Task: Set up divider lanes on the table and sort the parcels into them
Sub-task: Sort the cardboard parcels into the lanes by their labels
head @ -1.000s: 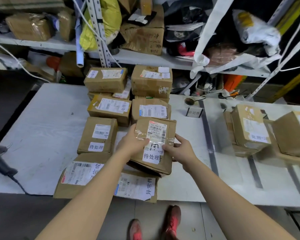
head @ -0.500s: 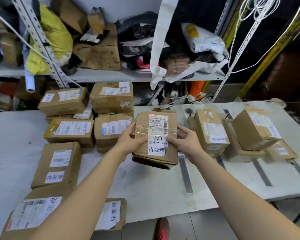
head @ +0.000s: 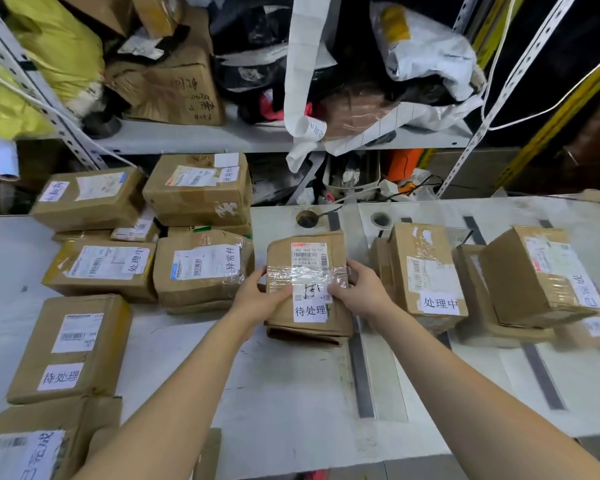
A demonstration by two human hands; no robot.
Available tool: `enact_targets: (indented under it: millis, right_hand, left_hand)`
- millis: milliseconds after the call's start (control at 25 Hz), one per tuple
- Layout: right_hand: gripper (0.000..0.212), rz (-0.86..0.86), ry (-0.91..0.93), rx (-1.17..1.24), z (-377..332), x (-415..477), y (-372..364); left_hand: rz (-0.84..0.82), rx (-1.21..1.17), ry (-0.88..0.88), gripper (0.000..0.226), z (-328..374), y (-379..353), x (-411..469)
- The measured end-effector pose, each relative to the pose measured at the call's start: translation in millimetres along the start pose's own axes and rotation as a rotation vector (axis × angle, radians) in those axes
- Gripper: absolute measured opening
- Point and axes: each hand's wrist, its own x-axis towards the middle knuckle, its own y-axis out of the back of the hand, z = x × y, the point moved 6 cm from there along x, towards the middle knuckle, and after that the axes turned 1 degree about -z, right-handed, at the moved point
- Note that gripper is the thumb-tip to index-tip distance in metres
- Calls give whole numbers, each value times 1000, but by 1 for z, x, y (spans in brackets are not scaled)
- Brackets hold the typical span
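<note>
Left hand (head: 257, 299): clamped on parcel (head: 309, 268), left side.
Right hand (head: 364, 292): clamped on right side.
Spot: middle of table (head: 291, 393), beside divider strip (head: 361, 372).

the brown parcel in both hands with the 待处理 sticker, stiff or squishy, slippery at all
Probably slightly squashy: the parcel has rounded corners, creased wrapping and loose folds at its near edge. The glossy tape band under the left hand and right hand may feel slick. Flat and broad, so unlikely to tip or roll.

parcel (head: 309, 268) | brown, taped, white labels up | beside grey divider strip (head: 361, 368) | other parcels (head: 201, 268) either side
</note>
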Motion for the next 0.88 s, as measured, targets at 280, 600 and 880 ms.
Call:
enact_targets:
  millis: [280, 600, 880]
  right_hand:
    - [46, 20, -116, -88, 16, 9, -4]
    - [38, 80, -147, -236, 16, 1, -2]
    - [63, 180, 8, -346, -21, -4, 8]
  left_hand:
    - [-13, 7, -10, 73, -7, -14, 11]
    - [-24, 6, -45, 73, -11, -21, 1]
    - [29, 114, -67, 77, -1, 1, -6]
